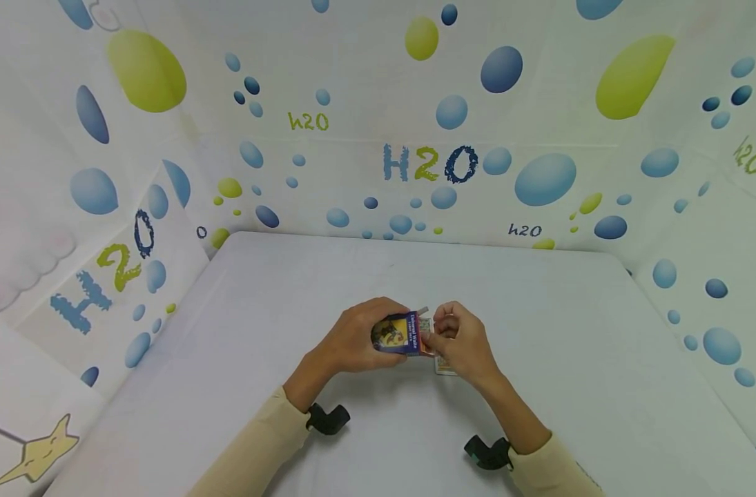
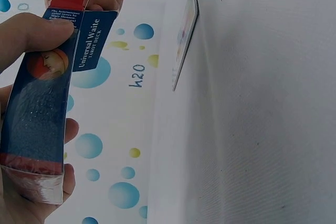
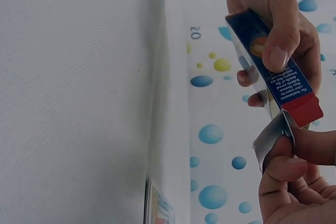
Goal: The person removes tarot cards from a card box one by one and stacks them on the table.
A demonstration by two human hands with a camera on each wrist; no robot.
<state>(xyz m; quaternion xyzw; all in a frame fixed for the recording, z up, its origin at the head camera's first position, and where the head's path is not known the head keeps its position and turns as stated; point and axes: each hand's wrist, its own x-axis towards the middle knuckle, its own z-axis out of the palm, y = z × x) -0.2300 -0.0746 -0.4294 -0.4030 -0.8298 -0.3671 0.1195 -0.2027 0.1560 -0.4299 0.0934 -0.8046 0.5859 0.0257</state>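
My left hand [image 1: 359, 336] grips a blue and yellow tarot card box [image 2: 39, 103] around its sides, the thumb lying along its narrow blue face. At one end the box is open: a red side tab [image 3: 304, 111] sticks out, and a lid flap [image 2: 94, 40] printed "Universal Waite Tarot Deck" is swung outward. My right hand [image 1: 467, 345] pinches that lid flap between thumb and fingers in the right wrist view. Partly hidden under the right hand lies a small stack of cards [image 1: 446, 367] on the table. What is inside the box cannot be made out.
A white cloth covers the table [image 1: 278, 290]. Behind and beside it hangs a white curtain [image 1: 353, 172] with blue and green drops and "H2O" lettering. Black wrist cameras [image 1: 329, 419] sit below both hands.
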